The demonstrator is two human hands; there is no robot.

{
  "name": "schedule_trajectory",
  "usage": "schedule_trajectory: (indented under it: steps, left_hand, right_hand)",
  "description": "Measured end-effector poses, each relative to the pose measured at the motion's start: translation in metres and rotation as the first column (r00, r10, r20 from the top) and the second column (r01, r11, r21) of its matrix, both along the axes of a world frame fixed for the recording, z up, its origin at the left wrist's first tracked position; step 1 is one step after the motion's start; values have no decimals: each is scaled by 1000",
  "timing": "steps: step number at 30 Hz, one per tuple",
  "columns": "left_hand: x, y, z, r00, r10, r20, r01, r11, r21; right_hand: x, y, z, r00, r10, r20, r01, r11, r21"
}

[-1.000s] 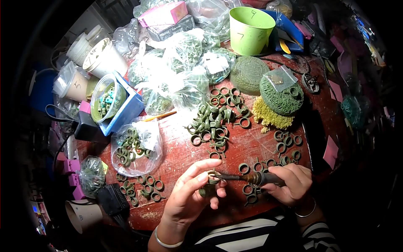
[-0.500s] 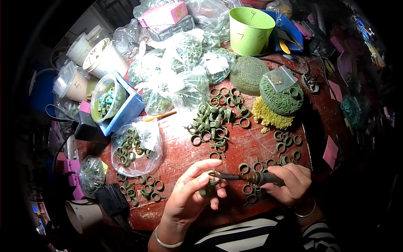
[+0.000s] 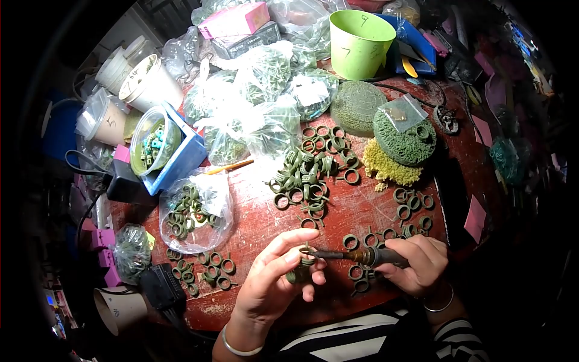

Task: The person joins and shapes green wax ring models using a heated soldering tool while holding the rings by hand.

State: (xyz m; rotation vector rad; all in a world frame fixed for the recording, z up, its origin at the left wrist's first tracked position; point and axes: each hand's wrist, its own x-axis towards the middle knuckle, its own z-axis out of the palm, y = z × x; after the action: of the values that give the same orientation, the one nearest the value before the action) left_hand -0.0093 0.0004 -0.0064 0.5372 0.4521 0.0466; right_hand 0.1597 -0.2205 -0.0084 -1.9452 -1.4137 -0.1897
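My left hand (image 3: 274, 274), a bangle on its wrist, pinches a dark green ring (image 3: 307, 260) between thumb and fingers. More green ring material (image 3: 295, 276) sits against the palm below, partly hidden. My right hand (image 3: 417, 264) is wrapped round the dark handle of a soldering iron (image 3: 356, 256). The iron's thin tip points left and meets the top of the held ring; the exact contact is too small to make out. Loose green rings (image 3: 360, 285) lie on the table beside and beneath the iron. A larger heap of green rings (image 3: 304, 172) lies beyond my left hand.
On the worn red table (image 3: 253, 199) stands an open plastic bag of rings (image 3: 196, 211) at left. Filled clear bags (image 3: 259, 108) and a green bucket (image 3: 360, 48) stand at the back. Green rough discs (image 3: 404, 136) lie right of the heap. Tubs (image 3: 154, 84) line the left.
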Motion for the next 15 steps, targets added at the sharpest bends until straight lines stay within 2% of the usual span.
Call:
schedule_trajectory:
  steps: [2,4,15]
  left_hand:
    - [0,0,0,998,-11,60,15,998,-69]
    - [3,-3,5,998,13,-56,-9,998,60]
    - [2,-3,7,999,12,-49,-9,998,60]
  right_hand:
    - [0,0,-1,1000,-1,-1,1,1000,2]
    - [0,0,-1,1000,-2,-2,2,1000,3]
    - [0,0,-1,1000,-6,-5,6,1000,-9]
